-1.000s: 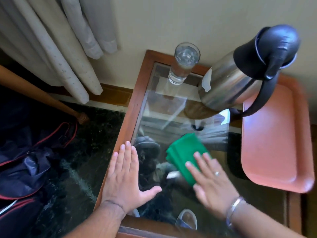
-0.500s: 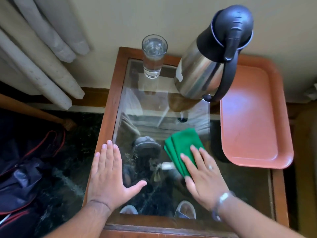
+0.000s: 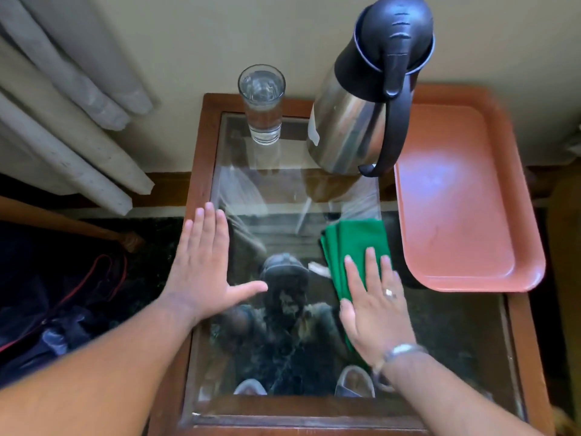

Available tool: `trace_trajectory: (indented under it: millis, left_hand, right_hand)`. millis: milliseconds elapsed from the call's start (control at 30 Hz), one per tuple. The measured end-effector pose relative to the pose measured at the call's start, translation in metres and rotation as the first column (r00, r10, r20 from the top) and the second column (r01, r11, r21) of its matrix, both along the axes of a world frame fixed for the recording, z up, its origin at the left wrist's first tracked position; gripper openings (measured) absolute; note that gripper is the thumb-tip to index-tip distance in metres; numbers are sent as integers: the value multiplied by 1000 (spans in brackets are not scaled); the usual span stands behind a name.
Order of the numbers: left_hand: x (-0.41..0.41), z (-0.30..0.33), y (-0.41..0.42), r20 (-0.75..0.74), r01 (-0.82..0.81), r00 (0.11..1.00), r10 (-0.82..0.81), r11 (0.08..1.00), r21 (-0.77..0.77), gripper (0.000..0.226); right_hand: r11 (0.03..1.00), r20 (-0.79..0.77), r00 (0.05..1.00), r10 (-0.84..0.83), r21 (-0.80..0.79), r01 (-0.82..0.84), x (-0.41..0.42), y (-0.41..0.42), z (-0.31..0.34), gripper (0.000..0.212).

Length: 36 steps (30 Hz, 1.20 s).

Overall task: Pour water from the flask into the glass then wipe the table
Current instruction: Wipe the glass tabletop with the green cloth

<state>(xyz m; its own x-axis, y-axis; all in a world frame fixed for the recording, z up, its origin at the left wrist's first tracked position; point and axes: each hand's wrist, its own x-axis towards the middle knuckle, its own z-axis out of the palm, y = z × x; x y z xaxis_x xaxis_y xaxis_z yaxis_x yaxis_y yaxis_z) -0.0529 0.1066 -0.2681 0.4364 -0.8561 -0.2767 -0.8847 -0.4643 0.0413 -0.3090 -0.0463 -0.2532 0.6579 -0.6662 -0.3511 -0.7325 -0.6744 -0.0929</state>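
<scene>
Head view shows your pour looks done, glass [image 3: 261, 102] full beside the flask [image 3: 355, 121] at the back, while your flat right hand [image 3: 374, 306] presses the cloth [image 3: 352, 247] mid-table [image 3: 201, 146], left hand [image 3: 201, 265] spread empty.

There is a single view, taken from a camera worn on the person's head, which looks steeply down and forward over a glass-topped table [image 3: 201, 158] toward the wall behind it. It sits close: both forearms enter from the bottom edge, the left hand [image 3: 201, 272] and right hand [image 3: 374, 306] fill the lower middle, and the wide lens bows the flask [image 3: 355, 121] and the curtain [image 3: 72, 121] outward near the frame's edges. The glass pane mirrors the headset wearer from below, and with no second view nothing is shared.
</scene>
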Motion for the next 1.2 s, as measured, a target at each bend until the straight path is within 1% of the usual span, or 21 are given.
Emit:
trace_trajectory:
  millis: [67,100,133,167,233,267,333,433,500,567,667,733,767,833,867,933,1000,1067,1100,1133,1200]
  left_hand:
    - [7,-6,-5,-1,-14,1000,14,999,38,143]
    - [8,-10,-5,7,-16,1000,16,999,33,142]
    - [7,-12,-4,5,-13,1000,12,1000,23,142]
    - [7,-12,-3,-8,0,1000,0,1000,14,141]
    - [7,-12,-1,-24,7,1000,-7,1000,-19,140]
    - [8,-12,-1,-25,2,1000,-3,1000,-26,140]
    - [8,-13,-3,-31,-8,999,8,1000,-18,140]
    - [8,-15,-4,-31,-9,999,8,1000,-25,143]
    - [10,-14,-3,-37,-11,999,10,1000,-25,143]
    - [10,-14,-2,-47,-4,999,3,1000,-18,142]
    - [9,-13,-2,-40,3,999,-4,999,-35,140]
    - [11,-14,-3,-31,7,999,-9,999,-40,141]
    - [10,-14,-2,-33,8,999,-9,1000,-31,142]
    - [10,-14,-2,-26,9,1000,-9,1000,-16,143]
    - [10,-15,-2,-16,6,1000,-6,1000,-18,143]
    - [10,-14,-3,-18,2,1000,-2,1000,-19,143]
    - [10,-12,-1,-26,-1,1000,1,1000,-18,142]
    - [10,-11,-1,-26,2,1000,-2,1000,-1,141]
    - [8,-11,-1,-26,2,1000,-2,1000,10,141]
    - [10,-11,-2,-24,-2,1000,2,1000,6,141]
    - [10,-11,-2,-26,-7,1000,7,1000,-3,142]
  right_hand:
    - [981,54,980,-192,21,191,50,-4,0,74]
    - [984,54,983,-177,37,175,74,-5,0,75]
    - [996,77,994,-76,50,73,91,-3,-2,76]
    - [995,104,991,80,51,-85,100,2,-5,76]
    - [922,147,915,376,33,-385,99,3,-6,73]
    - [899,140,895,424,53,-435,95,0,-2,73]
    - [927,81,931,357,93,-364,97,-9,0,72]
    - [988,92,987,135,62,-141,152,-15,-3,72]
    - [986,123,986,114,107,-127,175,-9,-3,72]
    - [972,131,974,185,122,-201,145,9,-1,72]
    - [944,102,955,278,156,-292,35,38,10,78]
    - [962,36,964,264,61,-266,-6,23,5,77]
    - [978,17,978,206,36,-207,-4,10,2,76]
    - [998,28,998,52,31,-53,39,-16,2,73]
    - [998,58,998,-36,53,33,67,-23,2,71]
    - [989,66,992,-111,107,103,104,-16,2,72]
    - [993,79,997,-15,119,5,91,8,-1,73]
    - [980,66,988,138,138,-145,40,34,4,75]
    - [979,23,988,155,134,-157,10,38,8,76]
    - [989,-18,995,99,113,-96,-10,31,11,75]
    - [989,-53,991,-126,76,130,-15,8,13,76]
